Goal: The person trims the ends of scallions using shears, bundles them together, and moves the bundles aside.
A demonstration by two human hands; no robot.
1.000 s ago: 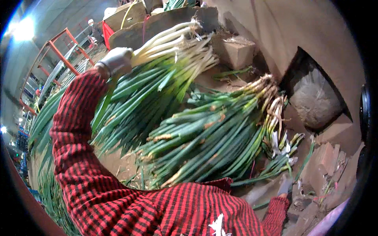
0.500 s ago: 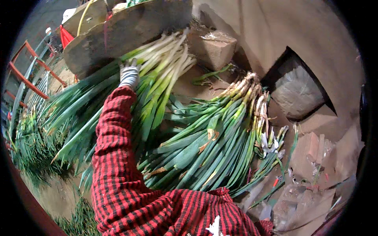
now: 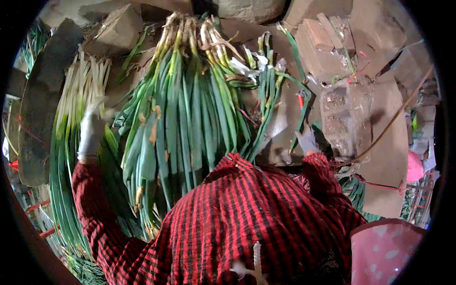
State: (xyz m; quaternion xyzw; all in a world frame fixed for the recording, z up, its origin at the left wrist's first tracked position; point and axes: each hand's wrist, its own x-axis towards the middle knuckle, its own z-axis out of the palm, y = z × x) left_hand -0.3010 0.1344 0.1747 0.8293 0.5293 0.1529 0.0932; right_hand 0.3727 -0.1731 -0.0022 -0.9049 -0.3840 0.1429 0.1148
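Note:
My left hand [image 3: 91,127], in a pale striped glove, lies on or just over a pile of green onions [image 3: 61,142] with clean white stalks at the left. Motion smears its fingers. A broader bundle of untrimmed green onions [image 3: 190,114], with brown roots at the far end and some dry leaves, fans out in front of me. At the right, my right hand [image 3: 308,140], also in a pale glove, is held low beside a long loose green leaf [image 3: 304,107]. Its fingers look apart, and nothing shows in them.
An upright grey board [image 3: 40,109] borders the clean pile. Beyond the onions sit a brownish block [image 3: 116,31] and a pale sack [image 3: 249,9]. To the right are reddish bricks [image 3: 318,35], a small red-handled tool [image 3: 300,99], and a brown cord or stick [image 3: 396,114].
The view has swung to the right, and my right hand now shows. My left hand has drawn back from the white stalks toward the green leaves, while the clean pile stays at the left.

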